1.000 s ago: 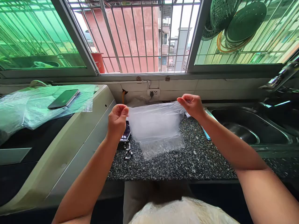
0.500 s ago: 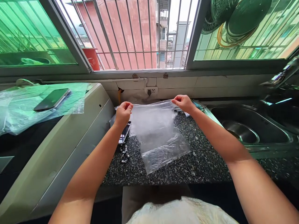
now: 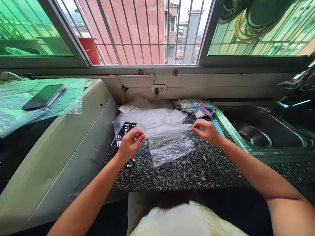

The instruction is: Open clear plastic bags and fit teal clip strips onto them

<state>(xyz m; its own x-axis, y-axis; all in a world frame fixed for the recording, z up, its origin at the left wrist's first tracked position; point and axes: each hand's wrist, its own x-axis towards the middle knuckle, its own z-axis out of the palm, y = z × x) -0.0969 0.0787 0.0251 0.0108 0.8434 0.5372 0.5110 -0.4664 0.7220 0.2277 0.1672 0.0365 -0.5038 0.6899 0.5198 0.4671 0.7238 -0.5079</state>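
Note:
A clear plastic bag [image 3: 169,131] is stretched between my two hands over the speckled counter [image 3: 187,177]. Pinched at its left upper corner is my left hand [image 3: 130,142], thumb against forefinger. My right hand [image 3: 206,130] grips the right upper corner the same way. The bag's lower part lies on the stone in wrinkled folds. Behind it spreads a pile of more clear plastic bags [image 3: 152,113]. Beside my left hand lies a phone [image 3: 124,131] with a dark, reflecting screen, partly covered by the hand. Small shiny bits [image 3: 130,163] sit below that hand.
Flat packets with blue and pink strips [image 3: 197,106] lie at the back right, next to the sink [image 3: 283,123]. On the left, another phone [image 3: 44,96] rests on plastic sheeting over a pale appliance [image 3: 98,98]. A wall socket [image 3: 158,89] is behind the counter.
Both hands have come down and nearer to me, and slightly apart. The bag's upper edge has lowered with them, so the pile of bags and the strip packets behind now show.

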